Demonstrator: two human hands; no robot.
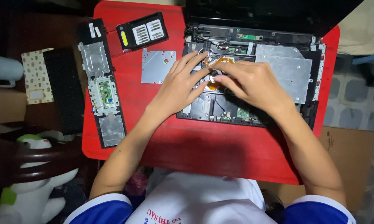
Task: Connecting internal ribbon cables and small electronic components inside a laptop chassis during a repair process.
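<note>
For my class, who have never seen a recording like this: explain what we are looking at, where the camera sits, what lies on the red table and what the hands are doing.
There is one picture, taken by a camera worn on a person's head, looking straight down. No machine is at work, only two bare hands. On the red table lies an opened laptop base with its inner parts showing. The left hand and the right hand meet over its middle, fingertips on a small part by an orange strip; what they pinch is hidden. To the left lie a grey metal plate, a black case of screwdriver bits and a long black cover panel.
</note>
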